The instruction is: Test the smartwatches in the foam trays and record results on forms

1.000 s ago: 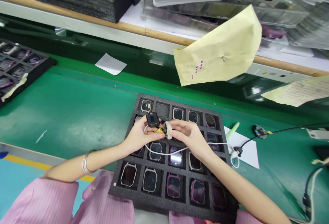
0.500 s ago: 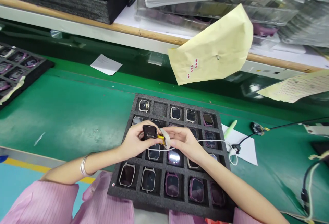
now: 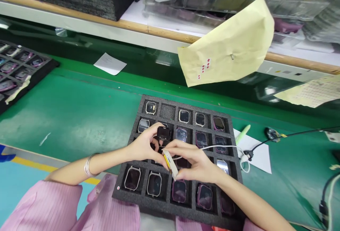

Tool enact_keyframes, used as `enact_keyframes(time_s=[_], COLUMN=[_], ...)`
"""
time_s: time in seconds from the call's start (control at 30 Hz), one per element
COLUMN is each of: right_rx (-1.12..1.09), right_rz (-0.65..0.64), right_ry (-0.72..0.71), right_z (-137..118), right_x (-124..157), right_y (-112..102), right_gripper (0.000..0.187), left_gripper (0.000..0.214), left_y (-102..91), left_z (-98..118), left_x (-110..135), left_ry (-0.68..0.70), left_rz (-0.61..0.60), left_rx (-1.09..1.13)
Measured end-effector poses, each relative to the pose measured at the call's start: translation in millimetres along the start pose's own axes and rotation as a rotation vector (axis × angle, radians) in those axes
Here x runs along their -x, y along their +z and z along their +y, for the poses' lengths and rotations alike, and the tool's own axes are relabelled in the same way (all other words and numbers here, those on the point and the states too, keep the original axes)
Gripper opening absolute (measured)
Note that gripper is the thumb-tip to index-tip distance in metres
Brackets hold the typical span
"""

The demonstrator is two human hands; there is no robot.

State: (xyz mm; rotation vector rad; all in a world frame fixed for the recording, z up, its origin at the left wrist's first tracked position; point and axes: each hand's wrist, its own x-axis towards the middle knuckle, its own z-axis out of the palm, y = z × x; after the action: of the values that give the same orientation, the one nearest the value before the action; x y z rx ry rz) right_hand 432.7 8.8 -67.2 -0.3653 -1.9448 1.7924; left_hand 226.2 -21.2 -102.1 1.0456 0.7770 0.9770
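My left hand (image 3: 143, 146) is closed on a small black square watch back (image 3: 163, 133) with tiny contacts, tilted up at the fingertips. Its thumb touches the yellow part (image 3: 167, 160) of a thin beige watch case (image 3: 172, 167). That case stands edge-on, pinched between the fingers and thumb of my right hand (image 3: 198, 162). A white cable (image 3: 220, 146) runs in from the right and passes behind the right hand; its end is hidden. Below both hands lies a black foam tray (image 3: 148, 202) with square pockets, most holding beige or purple watch cases.
Another foam tray of watches (image 3: 29, 75) sits at the far left of the green bench (image 3: 79, 117). A green pen-like tool (image 3: 243, 134) lies on white paper (image 3: 261, 156) at right. Yellow paper (image 3: 228, 47) hangs from the shelf edge above the tray. Black cables run along the right.
The beige case has come lower and turned edge-on in my right hand, farther from the black watch back. The view has shifted slightly.
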Motion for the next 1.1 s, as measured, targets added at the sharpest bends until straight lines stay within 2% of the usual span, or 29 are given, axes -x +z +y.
enact_keyframes(time_s=[0.07,0.17,0.27,0.37,0.43,0.5,0.57,0.63,0.7,0.8,0.87,0.93,1.0,1.1], right_rx=[0.081,0.049,-0.226,-0.574,-0.743,-0.835,-0.811,-0.671,-0.413,0.243,0.732,1.064,1.2,1.173], right_rz=[-0.001,0.031,0.094,0.155,0.182,0.248,0.329,0.375,0.393,0.334,0.228,0.122,0.065,-0.034], right_ry=[-0.07,-0.058,0.017,0.172,0.27,0.301,0.269,0.209,0.147,0.042,-0.048,-0.09,-0.069,-0.014], right_z=[1,4,10,15,17,15,10,4,-1,-4,-4,-4,-6,-6], right_x=[2,2,-1,-5,-7,-9,-10,-10,-10,-11,-11,-11,-11,-11], right_y=[1,5,13,20,21,17,8,-4,-13,-16,-12,-9,-8,-13], right_gripper=[0.054,0.055,0.051,0.047,0.046,0.043,0.037,0.033,0.03,0.033,0.035,0.037,0.04,0.041], left_gripper=[0.076,0.076,0.078,0.073,0.076,0.081,0.076,0.066,0.059,0.065,0.067,0.061,0.056,0.051], left_y=[0.6,4.1,10.2,12.4,9.9,6.2,3.7,3.4,4.4,6.6,8.1,10.0,12.0,13.7], left_z=[-2,-6,-5,-1,2,3,3,2,0,-3,-4,-4,-3,-4], left_x=[1,4,7,9,8,6,3,2,2,3,4,6,6,6], left_ry=[-0.034,-0.055,-0.053,-0.029,-0.021,-0.027,-0.058,-0.123,-0.198,-0.275,-0.295,-0.295,-0.278,-0.252], left_rz=[-0.034,-0.051,-0.026,0.026,0.0,-0.037,-0.038,-0.035,-0.065,-0.138,-0.157,-0.159,-0.152,-0.119], left_rx=[0.019,0.044,0.034,0.04,0.093,0.151,0.137,0.061,0.014,0.046,0.06,0.06,0.061,0.059])
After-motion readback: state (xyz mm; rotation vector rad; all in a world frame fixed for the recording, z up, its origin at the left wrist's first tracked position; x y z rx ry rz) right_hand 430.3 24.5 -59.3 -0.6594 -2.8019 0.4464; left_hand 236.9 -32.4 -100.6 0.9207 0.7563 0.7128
